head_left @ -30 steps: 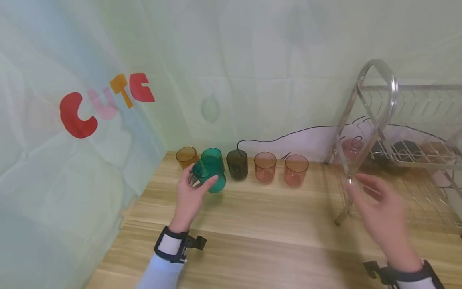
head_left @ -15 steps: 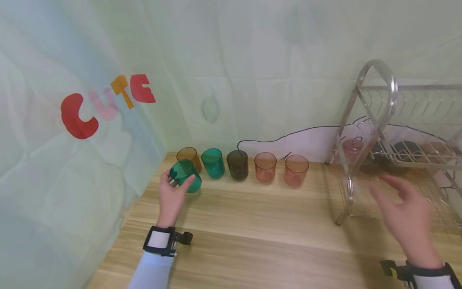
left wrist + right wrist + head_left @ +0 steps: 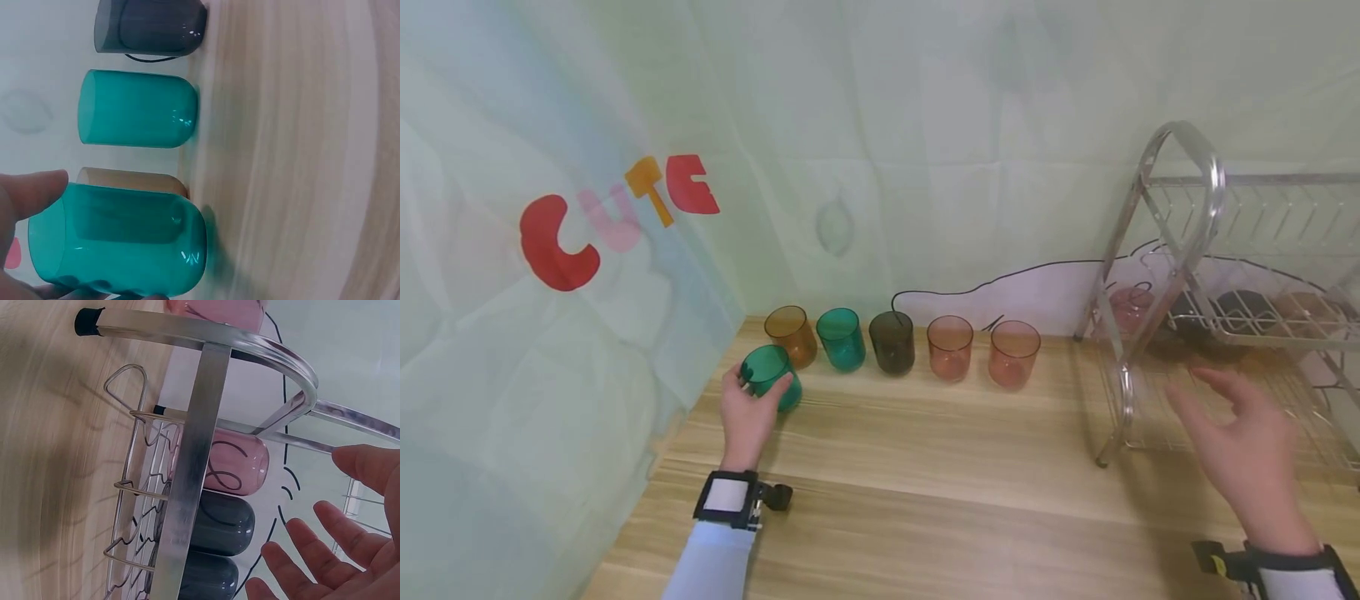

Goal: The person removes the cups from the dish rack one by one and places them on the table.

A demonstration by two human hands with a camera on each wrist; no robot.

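My left hand grips a teal-green see-through cup from its left side, thumb toward me. That cup stands upright at the near left of the table, just in front of an amber cup. Whether its base touches the wood I cannot tell. To the right, in a row along the back, stand a second teal cup, a dark grey cup and two pink cups. My right hand hovers by the metal dish rack, fingers spread and holding nothing.
Inside the rack sit a pink cup and dark cups, upside down. The rack's rounded frame rises beside my right hand. A fabric backdrop with coloured letters closes off the back and left of the wooden table.
My left hand has carried the teal cup leftward and down, from before the second teal cup to before the amber one. My right hand has drawn off to the right.
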